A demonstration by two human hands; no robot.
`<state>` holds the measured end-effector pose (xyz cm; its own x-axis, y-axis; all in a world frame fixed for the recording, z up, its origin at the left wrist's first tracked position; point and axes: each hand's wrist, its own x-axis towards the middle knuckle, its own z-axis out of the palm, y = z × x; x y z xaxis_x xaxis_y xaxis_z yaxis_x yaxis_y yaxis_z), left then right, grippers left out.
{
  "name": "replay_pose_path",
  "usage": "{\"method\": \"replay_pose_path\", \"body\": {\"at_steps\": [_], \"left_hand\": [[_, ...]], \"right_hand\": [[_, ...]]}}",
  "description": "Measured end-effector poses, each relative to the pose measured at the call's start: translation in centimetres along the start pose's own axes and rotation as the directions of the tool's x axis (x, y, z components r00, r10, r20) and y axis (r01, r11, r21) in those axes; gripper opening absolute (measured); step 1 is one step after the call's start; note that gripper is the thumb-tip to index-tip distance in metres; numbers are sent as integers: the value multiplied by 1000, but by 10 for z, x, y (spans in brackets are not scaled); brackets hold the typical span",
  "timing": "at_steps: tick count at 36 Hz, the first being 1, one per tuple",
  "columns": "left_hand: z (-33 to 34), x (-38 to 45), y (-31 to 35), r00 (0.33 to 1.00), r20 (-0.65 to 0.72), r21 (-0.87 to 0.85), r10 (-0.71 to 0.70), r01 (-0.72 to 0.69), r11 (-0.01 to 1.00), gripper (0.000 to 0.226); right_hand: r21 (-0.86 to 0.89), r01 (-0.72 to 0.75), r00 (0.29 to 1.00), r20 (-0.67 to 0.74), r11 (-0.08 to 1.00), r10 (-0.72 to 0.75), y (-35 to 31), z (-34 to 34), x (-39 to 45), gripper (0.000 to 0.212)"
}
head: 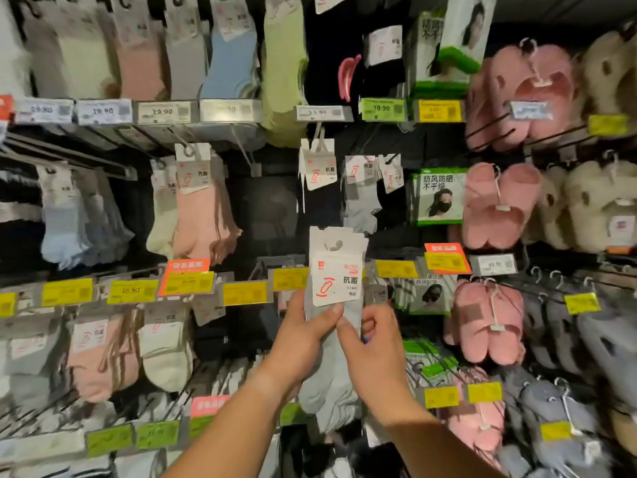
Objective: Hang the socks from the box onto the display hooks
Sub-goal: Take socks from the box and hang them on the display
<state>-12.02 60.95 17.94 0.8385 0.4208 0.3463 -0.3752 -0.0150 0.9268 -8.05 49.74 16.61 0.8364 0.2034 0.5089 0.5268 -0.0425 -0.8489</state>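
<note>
Pinching grey socks [332, 339]: left hand [303, 334], right hand [374, 343].

Held sock pack [336, 305] centre, before the hook wall; left hand [303, 334] at its 8 o'clock, right hand [374, 343] at 4. Hung socks [203, 215] at 10, slippers [496, 205] at 2, mask packs [437, 196] between.

head-worn view, facing display rack [241, 294], close
</note>
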Motion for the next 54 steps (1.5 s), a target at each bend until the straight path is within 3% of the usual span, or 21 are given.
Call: {"method": "replay_pose_path", "body": {"at_steps": [13,19,25,29,33,37,41,47,51,54], "left_hand": [[38,21,-4,999,50,-78,-4,8,997,65],[48,27,-4,998,-19,28,61,-61,998,42],[44,29,-2,998,-65,-22,21,-23,999,34],[40,28,1,996,-85,-54,16,-21,998,35],[34,30,5,986,-145,9,80,-80,997,34],[16,26,15,970,-137,104,199,-185,977,34],[-19,24,26,953,-113,184,281,-258,949,31],[-94,26,53,955,-143,165,260,-236,958,21],[-140,37,71,937,-170,232,307,-264,936,22],[-160,46,86,923,-168,276,346,-293,916,28]], "right_hand": [[64,-49,993,110,997,42,21,-33,48,33],[174,-54,991,133,983,30,25,-45,60,8],[308,-96,984,172,946,43,18,-44,66,5],[476,-208,974,185,854,133,15,-36,74,7],[478,-205,978,142,854,156,10,-15,73,19],[476,-147,988,114,867,105,-10,7,72,30],[454,-86,993,115,887,37,-30,28,76,13],[557,-249,966,198,792,165,-65,75,77,11],[369,-172,976,186,914,109,-86,100,88,14],[305,-120,978,202,945,59,-104,111,98,16]]}}
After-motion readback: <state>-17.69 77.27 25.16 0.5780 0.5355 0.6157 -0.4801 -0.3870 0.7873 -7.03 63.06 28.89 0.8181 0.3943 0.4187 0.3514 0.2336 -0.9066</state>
